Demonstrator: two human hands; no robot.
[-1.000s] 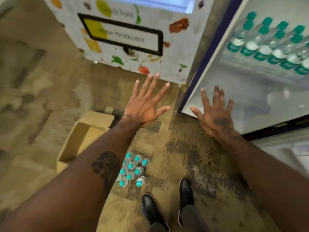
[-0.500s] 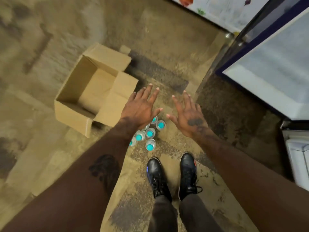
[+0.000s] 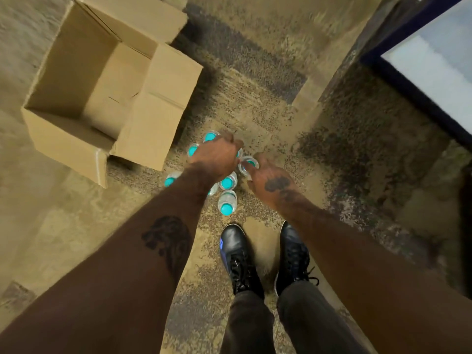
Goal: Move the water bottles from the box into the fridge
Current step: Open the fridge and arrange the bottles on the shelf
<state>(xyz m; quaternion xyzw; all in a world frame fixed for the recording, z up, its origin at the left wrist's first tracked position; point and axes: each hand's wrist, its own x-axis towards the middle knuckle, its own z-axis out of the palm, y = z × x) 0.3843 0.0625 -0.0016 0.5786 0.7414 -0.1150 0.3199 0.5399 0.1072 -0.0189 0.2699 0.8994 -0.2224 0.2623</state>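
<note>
1. The water bottles (image 3: 227, 182) stand upright in a tight cluster on the carpeted floor (image 3: 255, 103), just right of the cardboard box (image 3: 69, 146) and near the person's black shoes (image 3: 240, 259).
2. The box sits open at the far left, its flaps spread outward.
3. The left hand (image 3: 217, 157) reaches down over the middle of the cluster, its back facing up. Its fingers are hidden below it, so I cannot tell whether it grips anything.
4. The right hand (image 3: 268, 180) is at the right edge of the cluster, with thumb and fingers curled around the top of one bottle (image 3: 249, 163).
5. The fridge (image 3: 413, 93) shows at the far right, well apart from the bottles, as a dark blue frame around a pale panel.
</note>
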